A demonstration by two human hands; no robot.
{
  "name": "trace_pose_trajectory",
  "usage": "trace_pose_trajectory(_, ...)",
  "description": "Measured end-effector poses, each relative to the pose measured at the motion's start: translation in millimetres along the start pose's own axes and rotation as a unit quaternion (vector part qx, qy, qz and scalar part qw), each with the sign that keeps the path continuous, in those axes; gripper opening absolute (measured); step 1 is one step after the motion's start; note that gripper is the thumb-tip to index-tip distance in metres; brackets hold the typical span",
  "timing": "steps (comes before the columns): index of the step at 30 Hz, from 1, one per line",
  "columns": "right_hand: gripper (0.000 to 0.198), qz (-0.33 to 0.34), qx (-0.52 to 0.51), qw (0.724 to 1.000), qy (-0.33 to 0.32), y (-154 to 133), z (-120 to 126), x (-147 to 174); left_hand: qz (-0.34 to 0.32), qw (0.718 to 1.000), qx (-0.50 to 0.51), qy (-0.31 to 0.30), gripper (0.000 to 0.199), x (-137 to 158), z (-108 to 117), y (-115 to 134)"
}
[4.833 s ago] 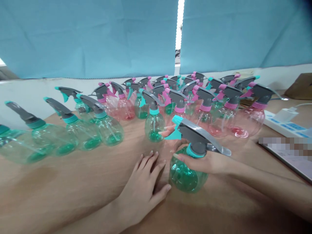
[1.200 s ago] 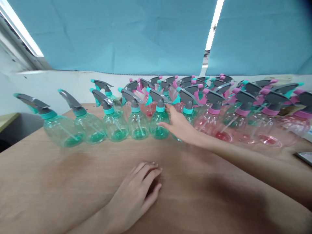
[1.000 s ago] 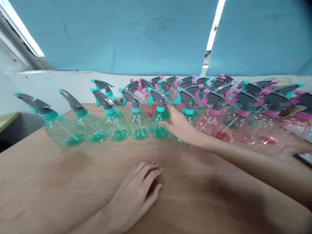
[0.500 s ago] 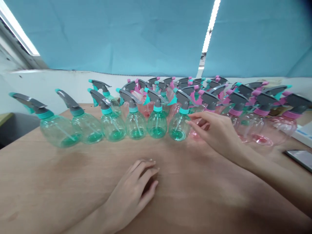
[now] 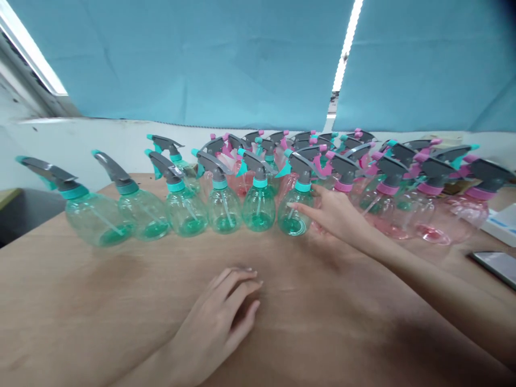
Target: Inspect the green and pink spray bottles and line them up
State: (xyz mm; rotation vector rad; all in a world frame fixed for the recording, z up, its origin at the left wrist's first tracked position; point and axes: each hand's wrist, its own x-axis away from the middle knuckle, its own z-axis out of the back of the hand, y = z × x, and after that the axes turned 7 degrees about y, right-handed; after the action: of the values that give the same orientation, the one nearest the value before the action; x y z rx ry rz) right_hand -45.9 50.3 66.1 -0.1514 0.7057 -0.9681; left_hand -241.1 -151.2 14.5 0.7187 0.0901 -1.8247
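Note:
A row of clear green spray bottles with grey trigger heads and turquoise collars stands upright on the wooden table. My right hand is at the rightmost front green spray bottle. Its thumb lies across the bottle's front, and the other fingers reach round its right side, partly hidden. Close by on the left is another green spray bottle. My left hand rests on the table in front of the row, fingers loosely bent and apart, holding nothing.
Pink spray bottles stand to the right, with more pink and green ones crowded behind. A dark-edged phone-like object and a white box lie at the right edge. A blue sheet hangs behind the table.
My right hand has shifted slightly left, its thumb now across the front of the green spray bottle. The left hand and the bottles stay essentially where they were.

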Motion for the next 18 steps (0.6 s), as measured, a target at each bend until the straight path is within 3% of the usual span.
trace_pose_trajectory(10, 0.046, -0.009, -0.007, 0.999, -0.030, -1.8, 4.9, 2.6, 0.012, 1.000, 0.007, 0.001, 0.023, -1.9, 1.4, 2.4)
trace_pose_trajectory(18, 0.051, 0.012, 0.056, 0.997, -0.046, -10.2, 30.6, 38.1, 0.059, 0.998, 0.023, -0.007, 0.023, -6.6, -6.7, 0.1)
